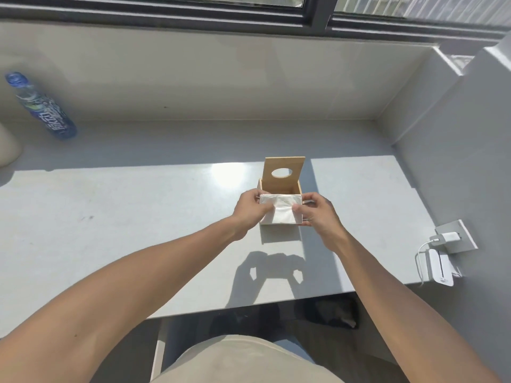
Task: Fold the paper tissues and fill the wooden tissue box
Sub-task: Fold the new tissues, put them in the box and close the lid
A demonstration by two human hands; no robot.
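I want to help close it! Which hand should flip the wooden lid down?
Probably the right hand. The lid stands open behind the wooden box, slightly toward that side. Both hands pinch the tissues now, so the left hand could hold them.

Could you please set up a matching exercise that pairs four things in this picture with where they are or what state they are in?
Things:
1. wooden tissue box
2. paper tissues
3. blue bottle
4. white charger

Places or states:
A. plugged into the wall socket at the right
B. far left on the grey ledge, by the wall
C. lid with oval hole standing open
D. held between the left hand and right hand

Pairs: 1-C, 2-D, 3-B, 4-A
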